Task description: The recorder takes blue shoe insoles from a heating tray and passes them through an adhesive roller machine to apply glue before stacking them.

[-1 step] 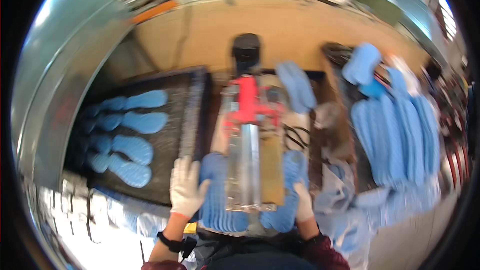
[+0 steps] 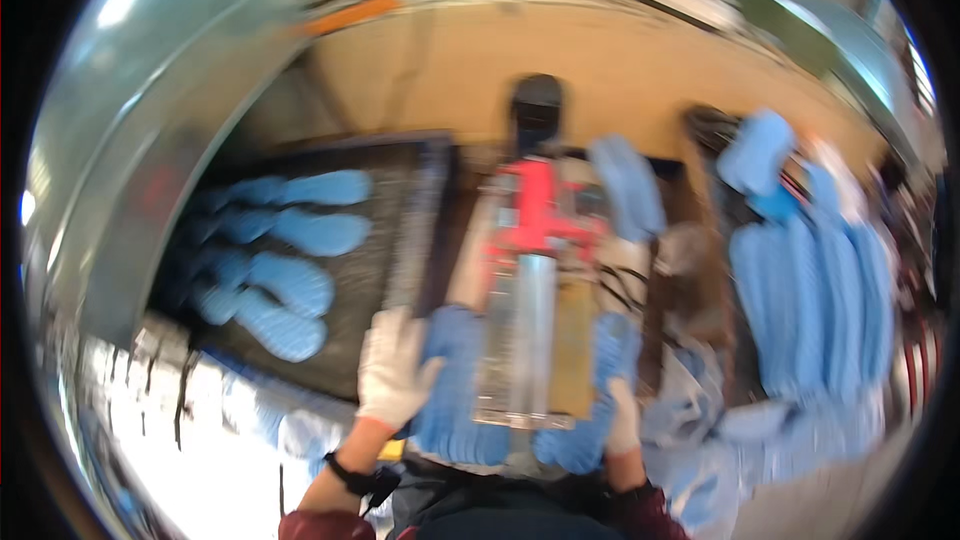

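Note:
My left hand (image 2: 395, 365), in a white glove, lies along the outer side of a stack of blue insoles (image 2: 455, 390). Its fingers stretch forward and the thumb stands apart, at the stack's edge. At a second, smaller set of blue insoles (image 2: 605, 380) is my right hand (image 2: 621, 418), also gloved in white. It rests against their outer side; most of its fingers are hidden. Between the two stacks stands a machine (image 2: 537, 210) with a red body and a long metal bar (image 2: 537, 340) pointing toward me. Motion blurs the picture.
A dark conveyor tray (image 2: 370, 320) on the left carries several blue insoles (image 2: 320, 232) beside a metal housing (image 2: 150, 140). Behind the machine are more insoles (image 2: 628, 188). On the right, many insoles (image 2: 810, 310) stand in rows near plastic bags (image 2: 690, 390).
The whole view has shifted, so the scene sits farther right in the picture. Both hands keep their places at the two insole stacks.

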Demonstrator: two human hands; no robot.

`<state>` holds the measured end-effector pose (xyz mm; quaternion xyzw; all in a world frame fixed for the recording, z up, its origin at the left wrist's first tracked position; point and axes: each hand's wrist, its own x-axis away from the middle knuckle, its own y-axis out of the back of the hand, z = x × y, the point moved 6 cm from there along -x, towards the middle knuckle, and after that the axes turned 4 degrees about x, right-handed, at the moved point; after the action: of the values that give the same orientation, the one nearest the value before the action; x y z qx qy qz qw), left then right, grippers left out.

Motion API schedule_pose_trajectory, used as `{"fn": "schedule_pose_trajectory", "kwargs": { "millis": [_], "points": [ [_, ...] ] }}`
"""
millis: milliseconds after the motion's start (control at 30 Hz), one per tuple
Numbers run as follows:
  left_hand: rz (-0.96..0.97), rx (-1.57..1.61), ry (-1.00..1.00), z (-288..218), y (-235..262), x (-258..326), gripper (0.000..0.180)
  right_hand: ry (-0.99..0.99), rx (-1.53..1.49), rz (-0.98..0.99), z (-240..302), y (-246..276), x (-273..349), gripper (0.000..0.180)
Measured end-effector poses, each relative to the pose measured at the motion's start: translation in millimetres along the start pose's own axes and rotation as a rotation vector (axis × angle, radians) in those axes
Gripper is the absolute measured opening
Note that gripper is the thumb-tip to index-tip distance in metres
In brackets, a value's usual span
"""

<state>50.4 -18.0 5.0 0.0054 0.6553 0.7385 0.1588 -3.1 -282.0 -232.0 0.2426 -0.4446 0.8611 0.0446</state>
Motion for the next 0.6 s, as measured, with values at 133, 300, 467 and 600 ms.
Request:
{"fn": "schedule_pose_trajectory", "kwargs": {
  "millis": [133,300,467,600],
  "points": [
    [-0.034,0.303,0.069,-100,-47,0,0.059,0.418,0.704,-0.057,111,110,23,0.027],
    [-0.111,0.389,0.026,-136,-100,-42,0.061,0.265,0.254,-0.077,154,133,6,0.057],
    [-0.161,0.39,0.113,-135,-97,-19,0.064,0.222,0.377,0.045,147,126,0,0.056],
    [-0.165,0.436,0.114,-137,-93,-26,0.066,0.236,0.429,0.087,147,104,-9,0.054]
  ]
}}
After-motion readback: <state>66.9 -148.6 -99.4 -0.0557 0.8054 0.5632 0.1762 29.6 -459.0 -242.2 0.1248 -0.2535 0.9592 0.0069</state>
